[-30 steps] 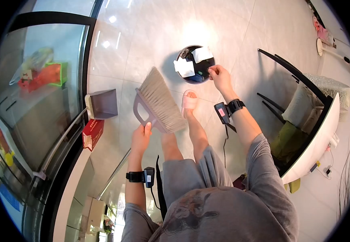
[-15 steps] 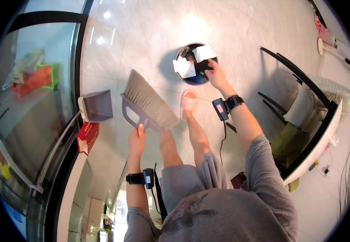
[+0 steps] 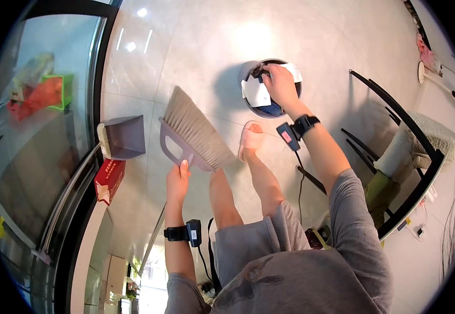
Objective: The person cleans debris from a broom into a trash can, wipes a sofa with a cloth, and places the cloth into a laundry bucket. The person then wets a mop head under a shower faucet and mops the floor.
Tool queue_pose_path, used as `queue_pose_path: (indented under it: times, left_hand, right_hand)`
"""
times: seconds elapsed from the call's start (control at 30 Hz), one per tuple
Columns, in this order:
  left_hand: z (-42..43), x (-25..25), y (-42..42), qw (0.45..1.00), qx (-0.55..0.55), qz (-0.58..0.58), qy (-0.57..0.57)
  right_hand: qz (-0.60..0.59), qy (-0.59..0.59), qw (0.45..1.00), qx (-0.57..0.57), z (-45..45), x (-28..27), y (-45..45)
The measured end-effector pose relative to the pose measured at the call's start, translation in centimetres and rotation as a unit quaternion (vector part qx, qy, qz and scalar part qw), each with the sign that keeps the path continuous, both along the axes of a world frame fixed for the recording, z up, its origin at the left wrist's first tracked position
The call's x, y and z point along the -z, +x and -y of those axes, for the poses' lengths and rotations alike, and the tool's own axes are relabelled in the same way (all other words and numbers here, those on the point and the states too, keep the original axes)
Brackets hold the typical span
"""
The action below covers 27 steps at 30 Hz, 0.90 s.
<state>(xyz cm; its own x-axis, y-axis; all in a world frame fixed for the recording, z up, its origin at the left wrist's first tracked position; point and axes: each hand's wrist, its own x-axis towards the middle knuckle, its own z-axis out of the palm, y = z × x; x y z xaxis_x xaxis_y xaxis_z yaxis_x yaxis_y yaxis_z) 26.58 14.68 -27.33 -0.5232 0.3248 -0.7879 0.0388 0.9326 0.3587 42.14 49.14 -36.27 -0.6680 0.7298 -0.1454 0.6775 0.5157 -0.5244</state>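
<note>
My left hand [image 3: 177,180] is closed on the purple handle of a broom [image 3: 196,128], whose pale bristles fan up and to the right. Over a round dark bin [image 3: 272,113] my right hand [image 3: 280,83] reaches in, fingers bent down at the far rim beside some dark material. Whether those fingers hold anything is hidden. White paper [image 3: 257,92] lies in the bin, partly beneath my right hand, with dark blue material near the bottom edge.
A purple dustpan [image 3: 125,137] stands at the left by the glass door [image 3: 44,157], above a red box [image 3: 110,180]. On the right are a black-edged table [image 3: 416,201] and a cushioned chair [image 3: 400,141]. A pink slipper [image 3: 252,137] is just below the bin.
My right hand has moved from the bin's right rim, up and left over its middle. The broom has swung left in my left hand, its bristles tilting further left.
</note>
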Motion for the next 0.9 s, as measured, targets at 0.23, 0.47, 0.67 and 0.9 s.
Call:
queue_pose_path:
  times: [0.23,0.47,0.67,0.9]
  left_hand:
    - [2.6,3.6,-1.0,0.998,-0.010,0.051,-0.019]
    - [3.0,5.6,-1.0,0.996,-0.049,0.075,0.014]
    - [2.4,4.5,-1.0,0.996,-0.031,0.079,0.011]
    - [1.4,2.4,-0.6,0.997,0.008,0.079,0.005]
  right_hand:
    - [0.242,0.044,0.963,-0.107,-1.3,6.9,-5.0]
    - [0.250,-0.137,0.948,-0.141,-1.8,9.0,-6.2]
    - [0.025,-0.181,0.983,-0.037,-1.2,1.9,-2.1]
    - [0.069,-0.194,0.977,0.061,-0.6,-7.3,5.6]
